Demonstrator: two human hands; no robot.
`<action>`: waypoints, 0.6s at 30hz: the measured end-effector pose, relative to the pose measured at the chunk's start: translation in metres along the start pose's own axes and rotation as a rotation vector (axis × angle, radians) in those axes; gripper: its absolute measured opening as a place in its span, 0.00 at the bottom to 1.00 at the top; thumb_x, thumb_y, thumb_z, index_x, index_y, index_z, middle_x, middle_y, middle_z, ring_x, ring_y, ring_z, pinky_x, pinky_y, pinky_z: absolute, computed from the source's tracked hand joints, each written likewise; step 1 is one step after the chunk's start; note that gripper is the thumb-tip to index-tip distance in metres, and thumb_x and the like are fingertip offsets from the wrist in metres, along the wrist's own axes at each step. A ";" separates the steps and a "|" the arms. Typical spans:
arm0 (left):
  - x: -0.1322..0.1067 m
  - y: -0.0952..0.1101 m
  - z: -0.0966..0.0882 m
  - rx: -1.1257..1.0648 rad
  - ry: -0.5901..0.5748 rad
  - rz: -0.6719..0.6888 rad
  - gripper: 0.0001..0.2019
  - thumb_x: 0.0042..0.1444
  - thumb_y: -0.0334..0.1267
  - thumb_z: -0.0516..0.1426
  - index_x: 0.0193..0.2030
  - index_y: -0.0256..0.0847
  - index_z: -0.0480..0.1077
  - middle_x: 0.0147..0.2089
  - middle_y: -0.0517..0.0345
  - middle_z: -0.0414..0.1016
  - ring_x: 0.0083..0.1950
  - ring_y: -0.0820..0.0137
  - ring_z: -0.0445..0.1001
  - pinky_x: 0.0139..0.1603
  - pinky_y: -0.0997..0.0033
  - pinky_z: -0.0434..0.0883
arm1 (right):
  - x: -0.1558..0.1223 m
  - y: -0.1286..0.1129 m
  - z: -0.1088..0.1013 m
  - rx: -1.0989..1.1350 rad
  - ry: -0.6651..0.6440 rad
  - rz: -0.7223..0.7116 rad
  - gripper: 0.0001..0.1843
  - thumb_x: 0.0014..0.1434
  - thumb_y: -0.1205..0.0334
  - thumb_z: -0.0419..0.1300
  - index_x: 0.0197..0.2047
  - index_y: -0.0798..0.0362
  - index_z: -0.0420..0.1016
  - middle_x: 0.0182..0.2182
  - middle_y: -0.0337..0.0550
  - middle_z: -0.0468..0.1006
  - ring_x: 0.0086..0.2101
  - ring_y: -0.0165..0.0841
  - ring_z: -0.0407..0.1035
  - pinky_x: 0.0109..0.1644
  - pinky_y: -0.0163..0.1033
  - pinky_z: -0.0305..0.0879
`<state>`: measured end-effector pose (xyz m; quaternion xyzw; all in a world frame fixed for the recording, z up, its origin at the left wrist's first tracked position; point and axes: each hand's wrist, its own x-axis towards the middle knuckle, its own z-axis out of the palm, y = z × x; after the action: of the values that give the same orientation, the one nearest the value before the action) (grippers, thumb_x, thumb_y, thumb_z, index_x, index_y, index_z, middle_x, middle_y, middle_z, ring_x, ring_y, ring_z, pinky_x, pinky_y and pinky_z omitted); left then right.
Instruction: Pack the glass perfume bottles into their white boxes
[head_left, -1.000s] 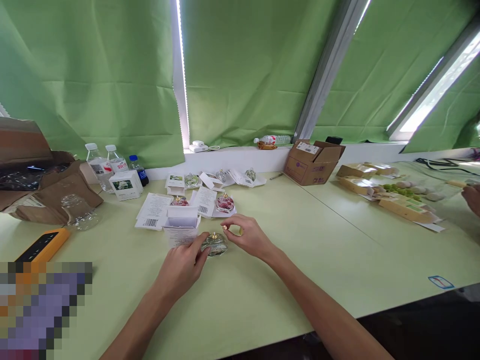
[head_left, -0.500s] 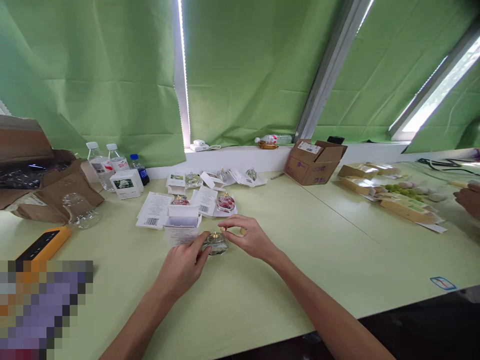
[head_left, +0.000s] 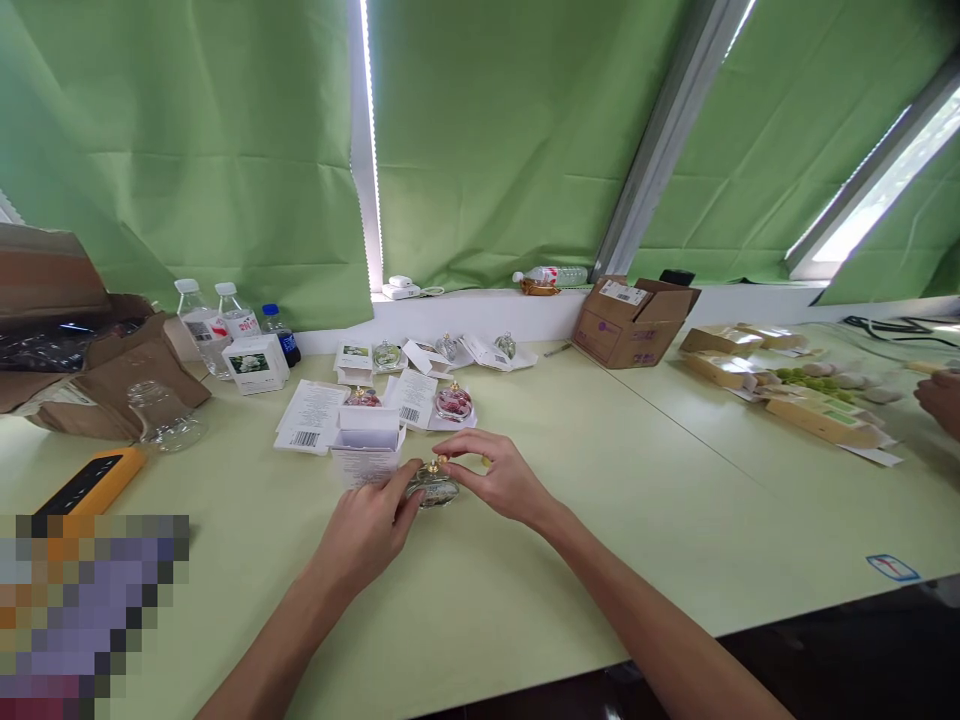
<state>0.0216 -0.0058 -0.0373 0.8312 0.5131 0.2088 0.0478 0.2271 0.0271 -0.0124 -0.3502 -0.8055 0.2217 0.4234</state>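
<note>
A clear glass perfume bottle (head_left: pixel 439 490) with a gold neck stands on the table in front of me. My left hand (head_left: pixel 366 528) steadies it, thumb and forefinger closed on its left side. Between the fingertips of my right hand (head_left: pixel 501 478) is a small gold cap (head_left: pixel 442 459), right beside the top of the bottle's neck. The fingertips partly cover it, and I cannot tell whether it touches the neck. Just behind my left hand stands an open white carton (head_left: pixel 366 455). Farther back, a perfume bottle with red contents (head_left: pixel 454 402) rests near a flattened printed carton (head_left: pixel 311 415).
Several more bottles and white boxes line the back, including a boxed one (head_left: pixel 255 365). Water bottles (head_left: pixel 201 325) and a brown carton (head_left: pixel 120 385) stand left, near an orange power strip (head_left: pixel 90 485). A cardboard box (head_left: pixel 630 325) is back right. Another person's hand (head_left: pixel 941 400) shows far right.
My right hand has brought the gold cap slightly left, closer to the bottle's neck. My left hand keeps its hold on the bottle. The view has shifted slightly.
</note>
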 end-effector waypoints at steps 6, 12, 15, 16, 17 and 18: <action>0.000 0.001 -0.002 -0.006 -0.007 0.006 0.19 0.66 0.42 0.44 0.61 0.44 0.59 0.37 0.57 0.80 0.28 0.69 0.75 0.26 0.73 0.60 | 0.000 0.000 0.001 0.020 0.025 0.001 0.10 0.59 0.61 0.61 0.44 0.50 0.78 0.39 0.44 0.79 0.40 0.35 0.74 0.47 0.41 0.70; 0.000 0.001 -0.002 0.011 -0.008 0.012 0.19 0.66 0.42 0.44 0.61 0.43 0.59 0.36 0.56 0.79 0.28 0.68 0.75 0.26 0.73 0.60 | 0.000 0.000 0.004 0.006 0.033 -0.045 0.12 0.60 0.59 0.59 0.47 0.48 0.78 0.40 0.45 0.79 0.39 0.35 0.74 0.45 0.41 0.72; 0.000 0.001 -0.002 0.011 -0.008 0.011 0.19 0.65 0.42 0.44 0.61 0.43 0.59 0.36 0.56 0.79 0.28 0.68 0.75 0.26 0.73 0.60 | 0.000 0.001 0.006 0.008 0.040 -0.064 0.13 0.61 0.60 0.59 0.48 0.47 0.77 0.40 0.45 0.78 0.40 0.35 0.73 0.45 0.42 0.72; 0.000 0.001 -0.002 0.010 -0.008 0.011 0.19 0.65 0.42 0.44 0.61 0.43 0.59 0.36 0.56 0.79 0.28 0.68 0.75 0.26 0.73 0.60 | 0.000 0.001 0.006 0.010 0.043 -0.070 0.13 0.61 0.60 0.59 0.49 0.47 0.77 0.41 0.45 0.78 0.40 0.35 0.73 0.45 0.42 0.72; 0.000 0.001 -0.002 0.010 -0.008 0.010 0.19 0.65 0.42 0.44 0.61 0.43 0.59 0.36 0.56 0.79 0.28 0.68 0.75 0.26 0.73 0.60 | 0.000 0.002 0.007 0.012 0.046 -0.076 0.13 0.61 0.61 0.59 0.49 0.47 0.77 0.41 0.45 0.77 0.41 0.35 0.73 0.45 0.42 0.72; 0.000 0.000 -0.001 0.011 -0.007 0.009 0.19 0.65 0.42 0.44 0.61 0.43 0.59 0.36 0.56 0.79 0.28 0.68 0.75 0.26 0.73 0.60 | 0.000 0.002 0.008 0.013 0.048 -0.082 0.14 0.61 0.61 0.59 0.50 0.46 0.77 0.41 0.45 0.77 0.41 0.35 0.72 0.45 0.43 0.72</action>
<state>0.0213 -0.0062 -0.0360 0.8344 0.5104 0.2032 0.0441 0.2216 0.0278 -0.0181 -0.3196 -0.8073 0.2010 0.4536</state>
